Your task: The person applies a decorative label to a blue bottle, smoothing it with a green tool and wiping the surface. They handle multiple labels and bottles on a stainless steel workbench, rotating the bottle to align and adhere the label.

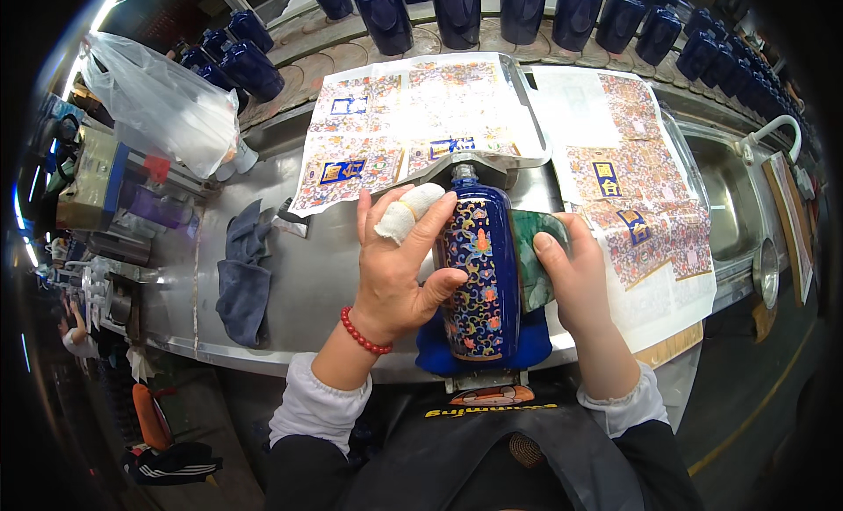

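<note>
A dark blue glass bottle (502, 219) with a colourful floral decal panel (479, 278) lies in front of me, its neck pointing away, on a blue cushion (533, 342). My left hand (386, 278) rests against its left side with the fingers spread. Thumb and index fingertips touch the panel's edge, and white cloth wraps (411, 211) cover part of the fingers. On the other side, my right hand (575, 269) is closed on a flat green marbled piece (530, 269), thumb on top. That piece sits at the bottle's right side; whether it touches the glass I cannot tell.
Floral decal sheets (351, 142) lie beyond the bottle, and more decal sheets (637, 186) to the right. A grey-blue cloth (243, 278) lies left on the metal table. Several blue bottles (457, 15) stand along the back. A sink (716, 190) is at right, a plastic bag (162, 98) at left.
</note>
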### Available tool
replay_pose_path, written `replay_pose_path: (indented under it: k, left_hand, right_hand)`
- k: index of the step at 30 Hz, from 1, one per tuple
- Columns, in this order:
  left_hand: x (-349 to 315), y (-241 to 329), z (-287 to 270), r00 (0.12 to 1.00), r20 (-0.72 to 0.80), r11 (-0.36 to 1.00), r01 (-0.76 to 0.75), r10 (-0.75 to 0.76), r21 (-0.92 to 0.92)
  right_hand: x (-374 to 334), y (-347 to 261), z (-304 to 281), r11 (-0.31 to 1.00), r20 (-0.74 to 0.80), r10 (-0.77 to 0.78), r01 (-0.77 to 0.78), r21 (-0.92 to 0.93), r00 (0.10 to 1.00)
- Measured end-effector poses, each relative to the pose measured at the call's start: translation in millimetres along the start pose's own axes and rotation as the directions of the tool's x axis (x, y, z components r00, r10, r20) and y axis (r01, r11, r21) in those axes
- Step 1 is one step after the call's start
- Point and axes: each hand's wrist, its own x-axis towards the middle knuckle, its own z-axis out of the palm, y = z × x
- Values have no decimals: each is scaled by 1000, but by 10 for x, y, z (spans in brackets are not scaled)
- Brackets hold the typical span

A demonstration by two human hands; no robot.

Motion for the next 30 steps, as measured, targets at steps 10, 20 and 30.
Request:
replay_pose_path:
  k: [10,20,30]
  left_hand:
    - [115,195,-34,988,72,949,-151,137,276]
    - [158,341,-139,999,-3,989,-36,37,147]
    - [74,446,-4,984,165,966,-109,71,233]
  right_hand:
    - [-4,31,-8,999,-4,-33,33,-21,999]
    - [-21,37,-8,1000,-22,-26,26,-1,999]
    - [-41,34,-8,998,-21,-61,61,-11,998]
